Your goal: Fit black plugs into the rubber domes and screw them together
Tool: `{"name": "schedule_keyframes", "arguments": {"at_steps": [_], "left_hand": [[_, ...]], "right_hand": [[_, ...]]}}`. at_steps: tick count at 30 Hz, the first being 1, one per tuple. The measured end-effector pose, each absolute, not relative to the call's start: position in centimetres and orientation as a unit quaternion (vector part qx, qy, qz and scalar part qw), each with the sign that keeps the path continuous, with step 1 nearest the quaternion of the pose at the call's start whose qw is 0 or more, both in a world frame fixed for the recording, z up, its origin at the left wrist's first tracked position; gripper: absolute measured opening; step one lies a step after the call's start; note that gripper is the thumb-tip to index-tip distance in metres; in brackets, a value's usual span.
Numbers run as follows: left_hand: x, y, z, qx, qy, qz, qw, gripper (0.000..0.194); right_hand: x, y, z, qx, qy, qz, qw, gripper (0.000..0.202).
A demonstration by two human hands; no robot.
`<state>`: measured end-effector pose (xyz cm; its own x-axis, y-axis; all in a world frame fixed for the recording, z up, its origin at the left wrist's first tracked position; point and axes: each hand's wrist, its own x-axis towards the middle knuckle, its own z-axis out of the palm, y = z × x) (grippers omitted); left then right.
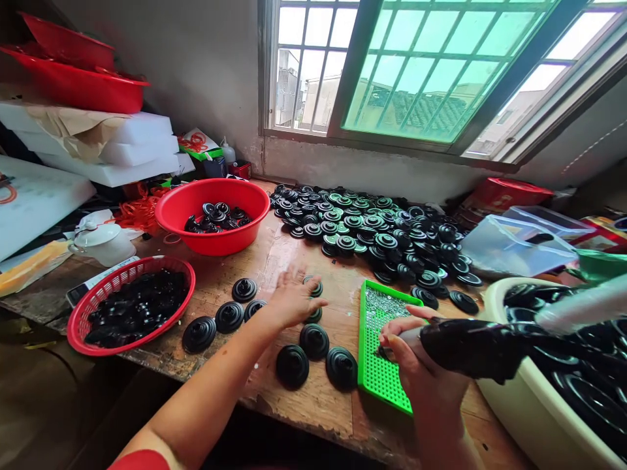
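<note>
Black ridged discs (314, 341) lie on the worktop (313, 408) around the centre of the frame, some partly hidden by the left hand (296, 299), its grip wide with blurred, spread fingers. Right of centre, the right hand (424, 362) has its grip closed around a black-wrapped tool (470, 346) above a green tray (361, 352) holding small silvery pieces. More discs are heaped toward the window (406, 72). A red bowl (210, 243) and red basket (191, 287) sit at left, a cream tub (526, 411) at lower right.

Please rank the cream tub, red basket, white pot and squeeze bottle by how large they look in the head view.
1. Cream tub
2. Red basket
3. White pot
4. Squeeze bottle
</note>
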<state>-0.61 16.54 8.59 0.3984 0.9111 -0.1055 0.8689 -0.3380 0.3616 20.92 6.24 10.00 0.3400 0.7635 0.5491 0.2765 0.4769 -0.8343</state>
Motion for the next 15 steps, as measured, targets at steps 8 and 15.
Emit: {"name": "schedule_keyframes", "arguments": {"at_steps": [8,15], "left_hand": [[-13.3,13.3,5.3,0.686,0.726,0.02,0.046,0.06],[-9.8,13.3,4.2,0.725,0.681,0.055,0.084,0.053]], "right_hand": [[23.1,6.0,10.9,-0.49,-0.487,0.17,0.703,0.042],[22.2,5.6,9.5,-0.492,-0.513,0.191,0.677,0.042]]}}
